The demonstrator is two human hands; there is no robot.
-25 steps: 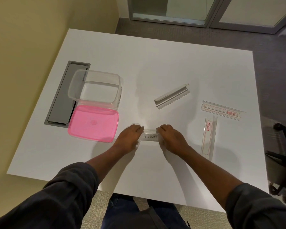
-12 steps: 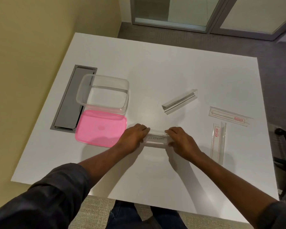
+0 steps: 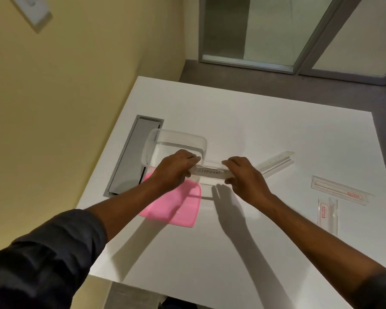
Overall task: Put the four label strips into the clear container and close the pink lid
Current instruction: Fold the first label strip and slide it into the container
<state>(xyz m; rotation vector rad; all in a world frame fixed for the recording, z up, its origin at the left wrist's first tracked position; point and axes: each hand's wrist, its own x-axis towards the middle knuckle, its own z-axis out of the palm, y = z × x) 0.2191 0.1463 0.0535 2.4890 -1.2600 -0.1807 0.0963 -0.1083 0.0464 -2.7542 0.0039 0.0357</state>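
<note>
Head view. A strip (image 3: 210,172) marked "ELEPHANT" is held by both hands, lifted off the table (image 3: 254,130), its shadow cast on the surface below. The left hand (image 3: 176,168) is closed on the strip's left end, above the near right corner of the container (image 3: 176,139); the right hand (image 3: 245,177) is pinched on the right end, fingers curled. The strip is level, with its left end over the container's near rim and the rest outside, to the right.

The container is seen open and upright at the table's left, beside a grey hatch (image 3: 132,157) set into the tabletop. No strip can be made out inside it. The lid (image 3: 178,210) lies flat on the table, just in front of the container and partly under the left forearm.

Three further strips lie on the table to the right: one (image 3: 276,163) just behind the right hand, one (image 3: 341,192) near the right edge, and one (image 3: 328,215) close in front of that. Dark sleeves (image 3: 42,259) are noted on both arms.
</note>
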